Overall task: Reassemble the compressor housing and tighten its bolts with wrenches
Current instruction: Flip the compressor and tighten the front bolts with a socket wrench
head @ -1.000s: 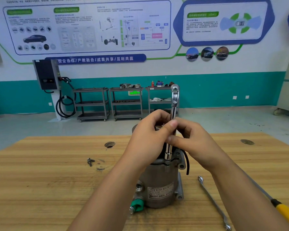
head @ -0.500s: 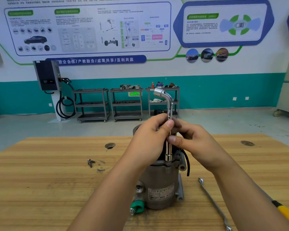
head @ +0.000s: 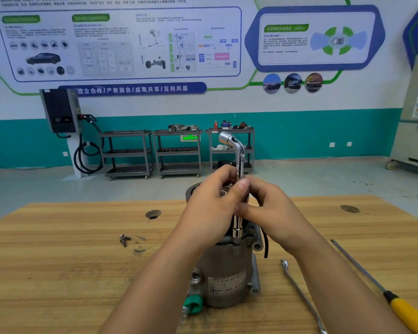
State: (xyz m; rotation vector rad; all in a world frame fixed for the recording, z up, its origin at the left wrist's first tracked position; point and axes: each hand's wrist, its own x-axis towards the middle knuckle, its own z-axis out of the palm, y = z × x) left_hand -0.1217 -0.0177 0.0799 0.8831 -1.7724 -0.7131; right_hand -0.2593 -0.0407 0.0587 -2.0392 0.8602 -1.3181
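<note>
Swung the elbow of the socket wrench round leftward. Pinching its shaft with left hand and right hand, over the compressor housing upright beneath them. Could slip off the bolt if tilted.

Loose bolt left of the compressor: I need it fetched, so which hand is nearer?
Left. The left hand grips the wrench right of the bolt; the right hand grips it farther right.

Compressor on the table — L-wrench standing on its top.
Bolt at nine o'clock; flat wrench, screwdriver at four.
</note>
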